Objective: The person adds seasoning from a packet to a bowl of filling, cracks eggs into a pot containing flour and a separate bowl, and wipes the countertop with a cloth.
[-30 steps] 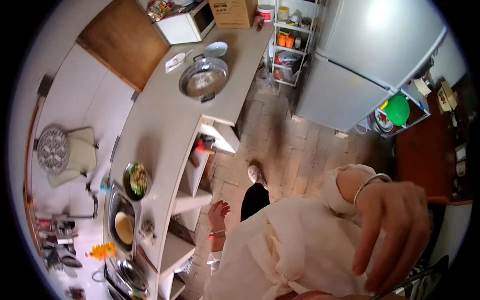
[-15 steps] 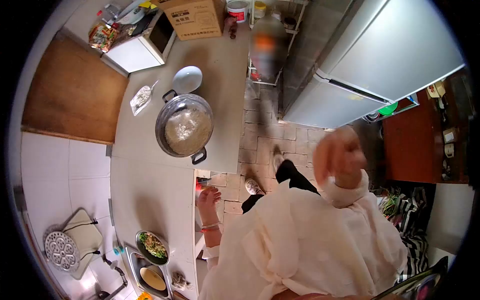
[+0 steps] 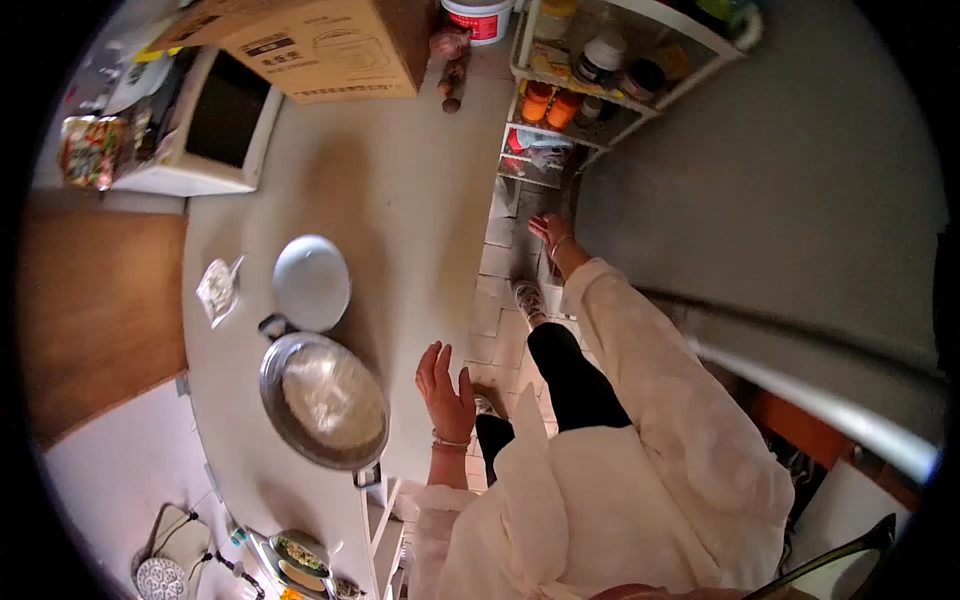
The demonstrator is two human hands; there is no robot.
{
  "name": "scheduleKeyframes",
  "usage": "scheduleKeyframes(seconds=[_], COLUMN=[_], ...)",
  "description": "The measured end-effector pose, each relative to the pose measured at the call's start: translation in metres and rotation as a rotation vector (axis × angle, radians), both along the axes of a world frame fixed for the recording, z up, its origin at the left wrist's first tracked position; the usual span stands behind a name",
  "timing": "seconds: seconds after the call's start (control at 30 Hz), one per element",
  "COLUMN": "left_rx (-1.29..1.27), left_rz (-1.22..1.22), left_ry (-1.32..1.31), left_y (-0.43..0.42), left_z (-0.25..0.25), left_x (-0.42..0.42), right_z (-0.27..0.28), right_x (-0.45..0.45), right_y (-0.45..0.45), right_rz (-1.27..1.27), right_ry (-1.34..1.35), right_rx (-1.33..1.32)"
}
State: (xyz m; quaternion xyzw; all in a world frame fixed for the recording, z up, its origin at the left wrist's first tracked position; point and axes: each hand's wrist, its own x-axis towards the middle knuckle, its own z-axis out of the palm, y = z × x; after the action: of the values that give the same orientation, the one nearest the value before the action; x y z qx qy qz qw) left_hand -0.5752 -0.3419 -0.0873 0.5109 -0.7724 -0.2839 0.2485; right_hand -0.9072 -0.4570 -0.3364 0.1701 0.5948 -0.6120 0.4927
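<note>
My left hand (image 3: 446,392) is raised beside the counter edge, fingers apart and empty, to the right of a steel pot (image 3: 330,400) that holds white flour. Farther forward, my right hand (image 3: 549,230) hangs low near the foot of the shelf rack, its fingers loosely spread with nothing seen in them. Behind the pot, touching or close to its handle, is a pale bowl (image 3: 312,283). An opened bag of white powder (image 3: 218,288) lies to the left of the bowl on the counter (image 3: 420,230).
A cardboard box (image 3: 330,50) and a microwave (image 3: 215,120) stand at the back of the counter. The rack (image 3: 600,75) holds jars. On the right is a large grey fridge side (image 3: 780,200). A dish of chopped food (image 3: 300,555) sits near the sink.
The view has moved forward along the counter, so pot, bowl and box appear closer. My right hand has swung from near my body to low in front; my left hand has come up beside the counter.
</note>
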Motion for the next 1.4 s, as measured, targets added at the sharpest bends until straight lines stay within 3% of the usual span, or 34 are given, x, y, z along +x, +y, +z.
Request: scheduleKeyframes(seconds=[0.1, 0.2, 0.43, 0.6, 0.87, 1.1, 1.23, 1.4], left_rx=[0.076, 0.009, -0.070, -0.136, -0.186, -0.143, -0.199, -0.195], left_rz=[-0.023, -0.065, -0.090, -0.092, -0.048, -0.019, -0.019, -0.001], left_ry=[-0.128, -0.349, -0.450, -0.481, -0.449, -0.434, -0.402, -0.436], left_y=[-0.039, -0.043, -0.039, -0.021, -0.026, -0.027, -0.030, -0.020], left_z=[-0.027, -0.044, -0.050, -0.064, -0.062, -0.056, -0.058, -0.065], left_x=[-0.021, -0.023, -0.018, 0.002, -0.005, -0.010, -0.013, 0.001], right_z=[-0.071, -0.160, -0.189, -0.218, -0.203, -0.150, -0.134, -0.132], right_x=[-0.058, -0.120, -0.147, -0.155, -0.177, -0.201, -0.191, -0.168], right_y=[-0.060, -0.094, -0.154, -0.185, -0.184, -0.151, -0.163, -0.178], right_rz=[-0.049, -0.124, -0.575, -0.657, -0.283, 0.802, 1.172, 1.322], right_ry=[0.006, -0.180, -0.111, -0.152, 0.052, 1.018, 1.148, 1.207], right_rx=[0.109, -0.017, -0.354, -0.538, -0.300, 0.513, 0.696, 0.837])
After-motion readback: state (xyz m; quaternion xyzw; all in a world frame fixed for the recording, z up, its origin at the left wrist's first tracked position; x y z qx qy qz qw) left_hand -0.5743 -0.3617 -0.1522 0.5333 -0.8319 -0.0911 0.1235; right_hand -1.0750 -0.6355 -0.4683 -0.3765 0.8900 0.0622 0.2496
